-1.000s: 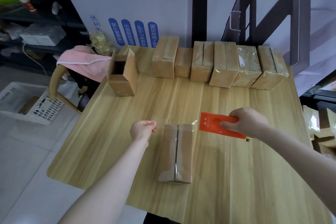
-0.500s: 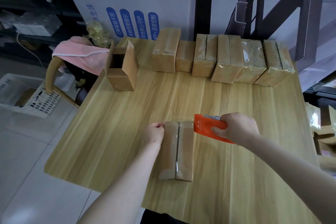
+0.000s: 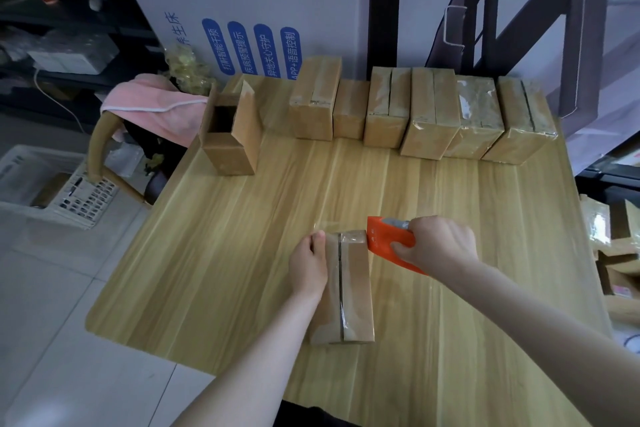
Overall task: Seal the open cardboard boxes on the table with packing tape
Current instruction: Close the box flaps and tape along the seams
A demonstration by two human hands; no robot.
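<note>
Moved in since a second ago: left hand (image 3: 308, 265), now laid nearly flat along the far left edge of the box (image 3: 353, 288) at mid-table (image 3: 225, 253), pressing rather than gripping. Tape dispenser (image 3: 382, 239), clasped in the curled right hand (image 3: 438, 244), brought against the box's far right corner. Best practice: pin the tape end firmly, pull taut and straight across. Behind, well apart: open box (image 3: 228, 139) at left, row of taped boxes (image 3: 433, 111) at right; neither likely to obstruct.
</note>
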